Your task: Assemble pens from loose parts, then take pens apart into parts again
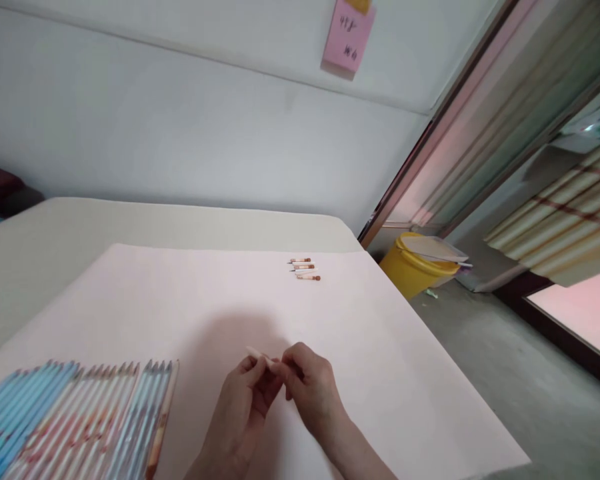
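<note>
The left hand (pixel 243 400) and right hand (pixel 313 383) pinch a pale piece (pixel 258 355) between their fingers (pixel 257 375); slackening could drop it toward the pens (pixel 93 413) at eight o'clock.

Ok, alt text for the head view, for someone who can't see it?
A person's left hand and right hand pinch a small pale stick above a pale sheet on a table. A row of pens lies at lower left, a few thin pieces farther back; a yellow bin stands at right.

Pens (pixel 87 420) look smooth, glossy plastic; sheet (pixel 410 373) matt; bucket (pixel 414 270) smooth plastic.
</note>
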Motion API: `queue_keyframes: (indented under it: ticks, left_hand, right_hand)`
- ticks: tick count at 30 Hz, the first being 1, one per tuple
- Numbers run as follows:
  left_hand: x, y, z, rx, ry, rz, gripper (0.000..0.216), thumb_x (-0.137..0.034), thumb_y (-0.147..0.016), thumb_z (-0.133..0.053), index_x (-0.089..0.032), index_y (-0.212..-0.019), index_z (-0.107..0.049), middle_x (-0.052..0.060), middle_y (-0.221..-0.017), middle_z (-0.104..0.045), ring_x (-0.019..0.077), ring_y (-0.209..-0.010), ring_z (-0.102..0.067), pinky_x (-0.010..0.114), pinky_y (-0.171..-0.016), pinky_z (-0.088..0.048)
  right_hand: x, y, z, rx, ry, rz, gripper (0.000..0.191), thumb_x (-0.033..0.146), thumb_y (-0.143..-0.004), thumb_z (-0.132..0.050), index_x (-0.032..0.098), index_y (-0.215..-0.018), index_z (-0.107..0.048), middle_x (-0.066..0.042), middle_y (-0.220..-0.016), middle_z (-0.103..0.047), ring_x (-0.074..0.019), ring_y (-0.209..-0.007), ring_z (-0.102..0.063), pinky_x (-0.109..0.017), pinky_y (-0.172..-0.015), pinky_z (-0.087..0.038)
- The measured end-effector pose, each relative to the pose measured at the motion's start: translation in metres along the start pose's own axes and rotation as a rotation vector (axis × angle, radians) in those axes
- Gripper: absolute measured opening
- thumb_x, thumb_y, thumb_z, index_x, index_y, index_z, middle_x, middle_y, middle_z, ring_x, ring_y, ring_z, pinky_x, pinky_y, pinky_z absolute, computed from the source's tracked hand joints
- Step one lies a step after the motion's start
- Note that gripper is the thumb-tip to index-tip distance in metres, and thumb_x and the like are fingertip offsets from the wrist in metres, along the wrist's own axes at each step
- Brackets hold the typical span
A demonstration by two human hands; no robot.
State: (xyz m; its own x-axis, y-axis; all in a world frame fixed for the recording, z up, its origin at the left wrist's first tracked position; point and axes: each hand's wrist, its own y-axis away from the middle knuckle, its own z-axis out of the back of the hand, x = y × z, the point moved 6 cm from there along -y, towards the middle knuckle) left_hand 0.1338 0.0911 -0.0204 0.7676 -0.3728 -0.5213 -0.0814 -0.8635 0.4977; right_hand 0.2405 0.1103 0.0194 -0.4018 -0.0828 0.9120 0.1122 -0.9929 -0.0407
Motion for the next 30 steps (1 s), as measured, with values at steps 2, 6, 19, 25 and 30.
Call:
queue_keyframes:
  ticks: [2,6,19,25,30]
  left_hand:
    - [0.0,0.001,-0.001,0.001,0.004,-0.002,0.007,-0.011,-0.077,-0.059,-0.012,-0.07,-0.06,0.007,-0.078,-0.062,0.014,-0.075,-0.061,0.029,-0.076,-0.052]
    - [0.004,0.005,-0.008,0.025,-0.039,0.014,0.008,-0.018,-0.075,-0.064,-0.013,-0.071,-0.061,0.005,-0.077,-0.063,0.0122,-0.072,-0.06,0.026,-0.074,-0.051]
    - [0.006,0.011,-0.015,0.064,-0.098,0.019,0.013,-0.026,-0.075,-0.064,-0.013,-0.075,-0.062,0.004,-0.073,-0.058,0.0123,-0.07,-0.056,0.029,-0.074,-0.049]
    - [0.008,0.01,-0.009,0.07,-0.068,0.068,0.009,-0.02,-0.072,-0.066,-0.012,-0.073,-0.061,0.003,-0.069,-0.055,0.0119,-0.067,-0.055,0.031,-0.074,-0.05]
    - [0.011,0.004,-0.004,0.051,-0.037,0.033,0.013,-0.02,-0.074,-0.064,-0.012,-0.067,-0.057,0.004,-0.071,-0.058,0.0132,-0.069,-0.056,0.032,-0.074,-0.05]
  right_hand:
    - [-0.002,-0.001,0.001,-0.055,0.046,0.04,0.03,0.036,-0.085,-0.05,0.019,-0.06,-0.046,0.004,-0.053,-0.046,-0.0086,-0.047,-0.043,-0.02,-0.045,-0.033]
    - [-0.011,0.001,0.0,-0.153,0.044,0.046,0.035,0.04,-0.089,-0.04,0.02,-0.06,-0.038,0.005,-0.054,-0.037,-0.0094,-0.051,-0.037,-0.021,-0.047,-0.029]
    - [-0.006,0.005,-0.004,-0.139,-0.076,0.085,0.029,0.043,-0.089,-0.035,0.02,-0.076,-0.046,0.003,-0.063,-0.043,-0.0119,-0.058,-0.042,-0.023,-0.054,-0.034]
    - [-0.011,0.007,-0.008,-0.151,-0.04,0.092,0.029,0.044,-0.088,-0.038,0.019,-0.075,-0.047,0.003,-0.062,-0.044,-0.0114,-0.057,-0.042,-0.022,-0.052,-0.032]
    - [-0.013,0.006,-0.009,-0.158,-0.015,0.075,0.033,0.046,-0.088,-0.038,0.019,-0.071,-0.047,0.003,-0.06,-0.043,-0.0109,-0.056,-0.041,-0.022,-0.051,-0.031]
